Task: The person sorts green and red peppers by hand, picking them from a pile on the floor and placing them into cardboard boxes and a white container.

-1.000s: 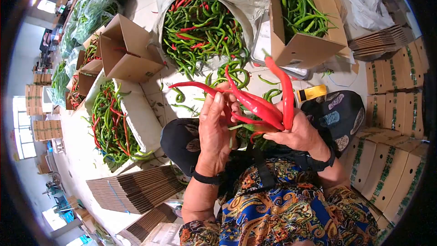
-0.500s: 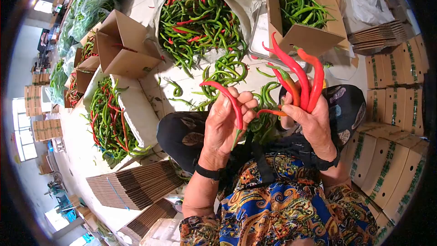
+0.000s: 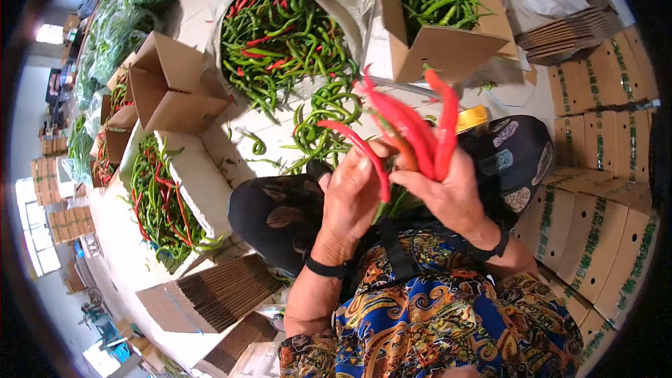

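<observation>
Between thumb and fingers, my left hand (image 3: 350, 192) pinches one long red chili pepper (image 3: 365, 150), its tip pointing up and left. My right hand (image 3: 444, 185) is wrapped round a bunch of red chili peppers (image 3: 413, 126), which stand up out of the fist; one of them has a greenish brown patch. The two hands are close together above my lap, and the fingertips of the left partly hide behind its pepper. Green chili peppers (image 3: 322, 122) lie loose on the floor in front of me, spilling from a large pale sack (image 3: 364, 10) of mixed green and red ones.
A cardboard box (image 3: 455, 52) with green peppers stands front right. At left are a white foam box (image 3: 203, 178) of mixed peppers and an open cardboard box (image 3: 175, 84). Flattened cartons (image 3: 217, 294) lie lower left; printed cartons (image 3: 595, 238) are stacked along the right.
My two hands have come closer together, the right one moving left with its bunch. The whole view has shifted slightly, and a yellow object by my right knee shows more fully.
</observation>
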Action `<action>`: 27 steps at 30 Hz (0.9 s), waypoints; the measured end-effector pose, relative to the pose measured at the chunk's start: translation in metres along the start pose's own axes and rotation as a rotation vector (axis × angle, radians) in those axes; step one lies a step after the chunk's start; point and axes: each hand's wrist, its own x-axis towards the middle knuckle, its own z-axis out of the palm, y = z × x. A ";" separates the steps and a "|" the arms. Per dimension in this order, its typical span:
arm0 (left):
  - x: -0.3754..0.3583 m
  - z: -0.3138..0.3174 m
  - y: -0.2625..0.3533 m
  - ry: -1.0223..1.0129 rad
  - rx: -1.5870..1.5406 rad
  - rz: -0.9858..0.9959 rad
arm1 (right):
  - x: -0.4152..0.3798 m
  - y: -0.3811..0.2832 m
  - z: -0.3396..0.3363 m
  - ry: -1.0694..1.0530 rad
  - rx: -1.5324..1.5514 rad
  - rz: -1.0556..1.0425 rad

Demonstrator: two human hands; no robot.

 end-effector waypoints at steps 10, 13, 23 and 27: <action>0.013 0.046 -0.022 0.382 0.307 0.055 | 0.017 0.037 -0.018 0.100 0.107 -0.096; 0.010 0.061 0.005 0.254 0.345 0.012 | 0.010 -0.029 -0.047 0.017 0.215 0.068; 0.018 0.085 0.039 0.147 0.756 0.053 | 0.039 -0.060 -0.041 0.406 -0.507 -0.417; 0.035 0.069 0.028 0.234 0.456 0.064 | 0.047 -0.028 0.016 0.122 -0.954 -0.694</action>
